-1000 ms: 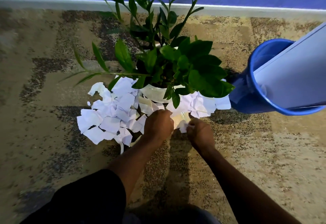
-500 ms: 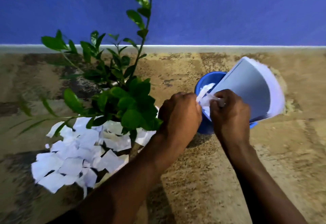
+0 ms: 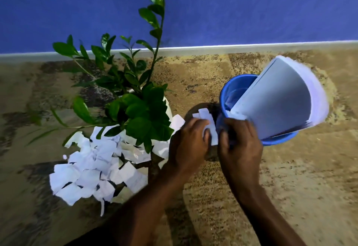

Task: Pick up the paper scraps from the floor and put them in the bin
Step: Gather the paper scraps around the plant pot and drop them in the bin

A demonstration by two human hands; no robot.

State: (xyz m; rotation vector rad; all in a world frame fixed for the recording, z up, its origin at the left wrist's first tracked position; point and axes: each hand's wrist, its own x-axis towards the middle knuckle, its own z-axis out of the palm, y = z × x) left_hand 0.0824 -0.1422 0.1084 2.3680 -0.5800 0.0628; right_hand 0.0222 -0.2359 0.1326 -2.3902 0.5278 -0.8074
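Both hands have come up off the floor [image 3: 280,178] to the bin [image 3: 222,98] rim. Left hand [image 3: 188,145] and right hand [image 3: 240,146] clutch paper scraps [image 3: 211,129] together. Featherlight, floppy stuff I reckon, so bunch it tight. Big pile [image 3: 91,170] left by the plant [image 3: 143,114].

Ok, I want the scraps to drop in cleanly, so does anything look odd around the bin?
Yes: a large curled white sheet sticks out of the blue bin, covering most of its mouth. The left hand holds scraps beside the remaining gap.
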